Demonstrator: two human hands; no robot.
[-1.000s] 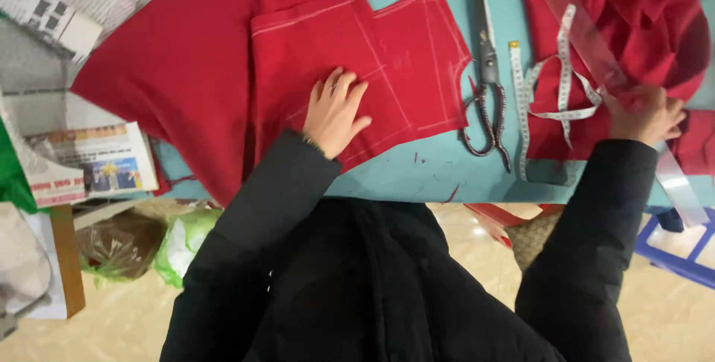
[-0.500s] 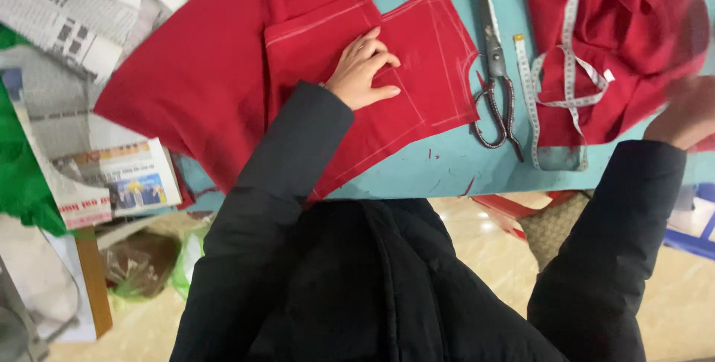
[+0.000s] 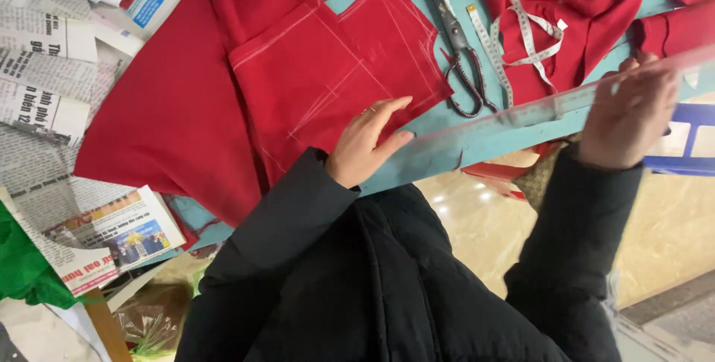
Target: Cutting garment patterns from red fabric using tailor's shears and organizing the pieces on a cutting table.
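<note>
Resting flat on the red cloth [image 3: 328, 86], the left hand [image 3: 366, 142] is open, with its fingers straight and close together and the thumb sticking out to the side. It holds nothing; it just presses on the cloth near the table's front edge. The cloth is a cut piece with pale chalk lines and light stitching on it, and it lies on top of a bigger red sheet [image 3: 171, 124] on the blue table [image 3: 454, 142].

The right hand [image 3: 629, 112] is curled around a long see-through ruler [image 3: 536, 120]. Its fingers wrap over the top edge and the ruler looks blurry. The ruler stretches from that hand across the table edge toward the left hand, and its far tip is just beside the left thumb.

Dark scissors [image 3: 458, 45] lie on the table between the two hands, next to a white measuring tape [image 3: 525, 34] that loops over another heap of red cloth [image 3: 573, 12]. Newspapers [image 3: 52, 71] are spread out on the left side, and a green cloth [image 3: 22, 269] peeks in at the corner
</note>
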